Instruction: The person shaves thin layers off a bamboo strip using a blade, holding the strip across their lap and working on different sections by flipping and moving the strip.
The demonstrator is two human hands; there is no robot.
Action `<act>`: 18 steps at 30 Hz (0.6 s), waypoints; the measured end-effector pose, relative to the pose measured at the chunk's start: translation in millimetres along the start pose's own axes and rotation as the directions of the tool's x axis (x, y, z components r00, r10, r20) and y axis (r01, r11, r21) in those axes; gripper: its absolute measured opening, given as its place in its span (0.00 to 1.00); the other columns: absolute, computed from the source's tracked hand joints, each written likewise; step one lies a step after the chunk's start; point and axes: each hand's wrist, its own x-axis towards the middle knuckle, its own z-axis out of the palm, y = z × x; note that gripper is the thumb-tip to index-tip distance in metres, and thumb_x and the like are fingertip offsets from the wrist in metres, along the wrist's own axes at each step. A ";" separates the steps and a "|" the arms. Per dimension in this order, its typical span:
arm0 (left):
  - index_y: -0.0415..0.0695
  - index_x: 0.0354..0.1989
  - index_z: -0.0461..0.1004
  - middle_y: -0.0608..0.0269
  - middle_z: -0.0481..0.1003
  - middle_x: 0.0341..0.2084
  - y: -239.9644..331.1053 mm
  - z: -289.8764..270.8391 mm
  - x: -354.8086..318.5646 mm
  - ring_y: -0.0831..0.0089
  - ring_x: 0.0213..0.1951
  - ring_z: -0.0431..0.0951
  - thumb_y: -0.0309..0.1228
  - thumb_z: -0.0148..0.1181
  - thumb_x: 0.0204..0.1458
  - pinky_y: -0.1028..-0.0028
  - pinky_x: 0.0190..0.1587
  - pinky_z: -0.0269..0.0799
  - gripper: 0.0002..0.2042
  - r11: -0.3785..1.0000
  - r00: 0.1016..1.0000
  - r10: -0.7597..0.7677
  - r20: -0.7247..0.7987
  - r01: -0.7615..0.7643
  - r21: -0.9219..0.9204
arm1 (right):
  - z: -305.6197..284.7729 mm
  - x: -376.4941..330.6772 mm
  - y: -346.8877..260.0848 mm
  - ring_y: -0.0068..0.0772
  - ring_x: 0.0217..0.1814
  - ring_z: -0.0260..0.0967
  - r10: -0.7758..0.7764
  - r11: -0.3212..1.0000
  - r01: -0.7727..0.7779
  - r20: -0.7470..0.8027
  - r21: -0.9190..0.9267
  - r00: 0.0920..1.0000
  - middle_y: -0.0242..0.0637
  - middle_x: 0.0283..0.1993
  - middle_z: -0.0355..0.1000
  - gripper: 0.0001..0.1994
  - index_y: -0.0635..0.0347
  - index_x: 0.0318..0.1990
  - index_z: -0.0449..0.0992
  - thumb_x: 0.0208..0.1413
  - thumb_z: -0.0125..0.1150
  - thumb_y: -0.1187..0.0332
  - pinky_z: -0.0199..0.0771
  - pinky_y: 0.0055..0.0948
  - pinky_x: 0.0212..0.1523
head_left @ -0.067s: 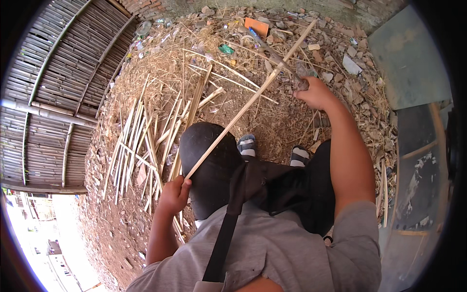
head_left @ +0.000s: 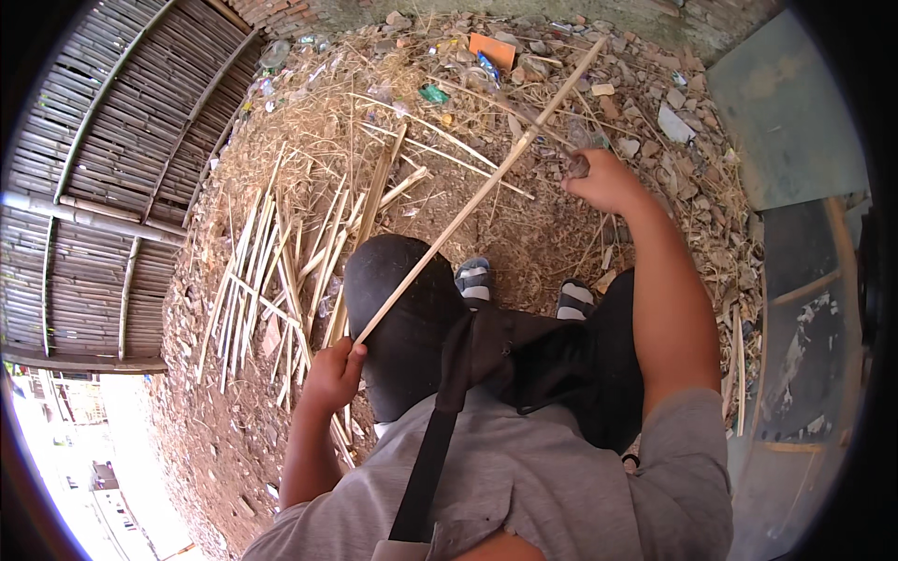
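Note:
My left hand (head_left: pixel 330 379) is closed round the near end of a long, pale split bamboo strip (head_left: pixel 458 222). The strip slants up across my left knee toward the far right. My right hand (head_left: pixel 606 181) grips the dark handle of a long knife (head_left: pixel 579 167). Its blade is smeared by motion and meets or crosses the strip past its middle; I cannot tell whether it cuts in. Several split bamboo strips (head_left: pixel 245 280) lie in a loose pile on the ground, left of my left knee.
Dry straw and shavings (head_left: pixel 309 122) cover the ground ahead, with stones and rubble (head_left: pixel 673 178) at the right. A bamboo slat panel (head_left: pixel 112 122) stands at the left. Grey sheets (head_left: pixel 786 112) lean at the right. An orange piece (head_left: pixel 492 51) lies near the far wall.
The knife blade has shifted and blurred, uncovering more of a blue wrapper behind it. My right hand has moved very slightly left. My left hand and the strip stay almost still.

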 end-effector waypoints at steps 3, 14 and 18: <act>0.38 0.26 0.67 0.43 0.71 0.18 8.3 -8.1 1.2 0.40 0.26 0.74 0.45 0.50 0.68 0.52 0.29 0.66 0.23 0.998 0.997 -0.048 0.059 0.051 -0.047 | 3.5 -10.5 -25.2 0.45 0.45 0.79 -0.061 0.978 0.109 0.250 -0.181 0.966 0.45 0.38 0.78 0.18 0.50 0.50 0.81 0.50 0.68 0.61 0.76 0.43 0.47; 0.35 0.28 0.69 0.52 0.69 0.17 -2.9 -14.2 8.2 0.65 0.22 0.67 0.46 0.46 0.70 0.61 0.30 0.65 0.25 0.971 0.983 -0.076 0.166 0.111 -0.214 | -3.5 1.0 -10.3 0.53 0.49 0.77 -0.024 0.990 0.026 0.013 -0.141 1.000 0.50 0.48 0.79 0.20 0.61 0.48 0.80 0.49 0.70 0.61 0.77 0.44 0.50; 0.35 0.28 0.70 0.50 0.70 0.17 -3.2 -13.3 3.8 0.62 0.22 0.69 0.47 0.46 0.70 0.60 0.29 0.65 0.25 0.976 0.983 -0.070 0.168 0.102 -0.195 | 4.7 -13.9 -50.7 0.49 0.46 0.79 -0.061 0.970 0.137 0.340 -0.202 0.938 0.46 0.40 0.80 0.15 0.57 0.45 0.81 0.49 0.68 0.63 0.77 0.45 0.47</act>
